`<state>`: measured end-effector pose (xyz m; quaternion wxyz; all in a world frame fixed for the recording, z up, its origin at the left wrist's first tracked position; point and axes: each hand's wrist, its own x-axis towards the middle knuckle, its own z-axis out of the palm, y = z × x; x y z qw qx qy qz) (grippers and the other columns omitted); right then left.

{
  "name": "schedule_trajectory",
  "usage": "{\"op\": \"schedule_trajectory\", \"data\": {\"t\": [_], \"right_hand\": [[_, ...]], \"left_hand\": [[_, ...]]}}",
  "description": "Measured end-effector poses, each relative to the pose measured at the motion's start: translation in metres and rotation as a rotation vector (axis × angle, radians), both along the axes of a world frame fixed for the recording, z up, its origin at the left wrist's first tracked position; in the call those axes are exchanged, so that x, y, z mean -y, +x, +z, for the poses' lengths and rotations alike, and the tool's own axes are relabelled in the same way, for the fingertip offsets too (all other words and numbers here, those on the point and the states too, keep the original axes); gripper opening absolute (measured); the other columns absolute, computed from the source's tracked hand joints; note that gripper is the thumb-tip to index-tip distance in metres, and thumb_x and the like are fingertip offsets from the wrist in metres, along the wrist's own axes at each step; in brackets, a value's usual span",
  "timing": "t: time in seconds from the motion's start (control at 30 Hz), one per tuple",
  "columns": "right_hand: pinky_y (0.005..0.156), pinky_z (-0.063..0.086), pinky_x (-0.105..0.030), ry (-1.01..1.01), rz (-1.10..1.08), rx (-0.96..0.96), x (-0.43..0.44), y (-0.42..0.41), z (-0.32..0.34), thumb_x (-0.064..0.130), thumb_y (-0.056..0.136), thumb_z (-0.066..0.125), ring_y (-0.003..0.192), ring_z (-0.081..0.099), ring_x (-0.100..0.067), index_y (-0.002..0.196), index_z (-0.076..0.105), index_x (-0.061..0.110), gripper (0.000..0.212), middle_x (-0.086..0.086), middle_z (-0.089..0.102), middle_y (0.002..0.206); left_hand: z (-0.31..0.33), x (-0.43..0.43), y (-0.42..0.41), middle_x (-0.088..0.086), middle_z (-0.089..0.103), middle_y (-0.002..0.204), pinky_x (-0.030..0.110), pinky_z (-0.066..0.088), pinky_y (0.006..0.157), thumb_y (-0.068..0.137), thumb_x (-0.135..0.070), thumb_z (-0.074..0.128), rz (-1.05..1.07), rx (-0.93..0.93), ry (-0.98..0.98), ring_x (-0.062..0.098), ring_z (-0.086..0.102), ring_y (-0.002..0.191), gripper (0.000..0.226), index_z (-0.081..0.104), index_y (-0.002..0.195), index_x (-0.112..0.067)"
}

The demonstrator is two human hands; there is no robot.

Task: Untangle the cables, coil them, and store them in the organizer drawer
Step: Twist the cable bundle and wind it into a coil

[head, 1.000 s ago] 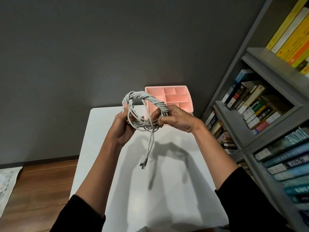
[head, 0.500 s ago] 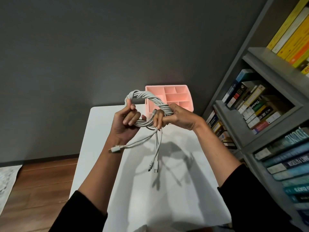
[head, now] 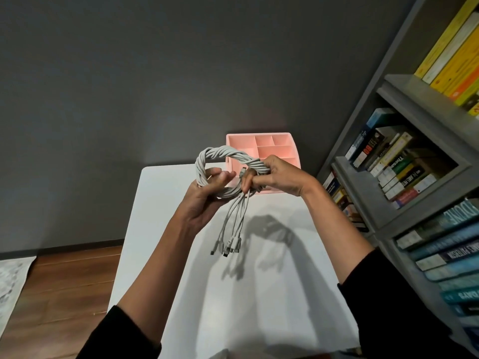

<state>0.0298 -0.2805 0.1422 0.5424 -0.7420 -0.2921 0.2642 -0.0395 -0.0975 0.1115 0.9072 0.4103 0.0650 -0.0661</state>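
— White table (head: 259, 301) runs out from the camera's edge, wood floor (head: 64, 281) at left, bookshelf (head: 404, 182) at right. Who holds what?

— One person in black sleeves (head: 124, 335), both arms up over the table. The left hand (head: 204, 200) curls its fingers round the lower left of a loop of pale grey cables (head: 225, 153). The right hand (head: 277, 177) pinches the loop's right side, thumb and fingers closed on the strands.

— Are the cables sorted?

— No. Several are twisted together like rope into one ring, held upright, facing the camera, off the table. Their loose ends drop from between the hands, and the plugs (head: 230, 248) hang in a bunch clear of the surface.

— And the organizer?

— Pink organizer (head: 259, 136) sits at the table's far end against the grey wall (head: 155, 73), beyond the ring and a little to the right. The right hand overlaps its front edge in the view and looks the nearer of the two. The compartments that show look bare.

— What does the next move turn on?

— By this evidence, untangling has barely begun. The hanging ends point back toward the person, away from the organizer, so strands probably get drawn out there first. Storing then means carrying each coil forward and slightly right.
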Motion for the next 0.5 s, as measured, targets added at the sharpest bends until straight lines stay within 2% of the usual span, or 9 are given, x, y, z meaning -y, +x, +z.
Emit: {"op": "schedule_trajectory", "data": {"t": [0.1,0.17,0.27,0.37,0.5], "right_hand": [[0.072,0.049,-0.022,-0.083,0.020,0.028,-0.001,0.001,-0.002,-0.006,0.075,0.054,0.079,0.063,-0.012,0.077,0.073,0.003,0.021,-0.006,0.071,0.087],[0.076,0.049,-0.025,-0.101,0.002,0.032,-0.004,0.001,-0.001,0.005,0.071,0.056,0.082,0.062,-0.013,0.077,0.073,0.004,0.018,-0.009,0.071,0.088],[0.073,0.044,-0.026,-0.065,-0.060,0.003,-0.009,-0.003,0.003,0.020,0.074,0.068,0.078,0.059,-0.014,0.071,0.072,0.010,0.011,-0.019,0.068,0.086],[0.064,0.046,-0.019,0.094,-0.245,0.044,-0.019,-0.010,-0.005,0.009,0.078,0.076,0.069,0.056,-0.015,0.067,0.061,0.008,0.019,-0.014,0.061,0.074],[0.068,0.046,-0.014,0.192,-0.387,0.036,-0.027,-0.016,-0.019,-0.001,0.075,0.076,0.067,0.053,-0.005,0.097,0.052,0.005,0.033,-0.006,0.054,0.076]], "left_hand": [[0.001,-0.001,0.005,0.005,0.071,0.073,0.032,0.058,0.061,0.094,-0.006,0.049,0.068,-0.044,0.121,0.014,0.072,0.082,0.010,0.051,0.085,-0.008],[0.005,0.001,0.010,0.003,0.068,0.066,0.033,0.058,0.056,0.100,-0.012,0.043,0.176,-0.055,0.126,0.011,0.072,0.078,0.011,0.048,0.090,-0.011],[0.014,0.007,0.015,0.003,0.067,0.058,0.037,0.058,0.049,0.102,-0.016,0.038,0.286,-0.094,0.068,0.010,0.072,0.069,0.009,0.044,0.096,-0.011],[0.017,0.013,0.017,0.003,0.067,0.055,0.045,0.058,0.051,0.103,-0.018,0.035,0.338,-0.159,-0.029,0.010,0.071,0.063,0.019,0.044,0.089,-0.009],[0.012,0.019,0.018,0.004,0.067,0.057,0.048,0.053,0.063,0.103,-0.018,0.037,0.408,-0.209,-0.100,0.008,0.070,0.063,0.021,0.045,0.087,-0.007]]}}
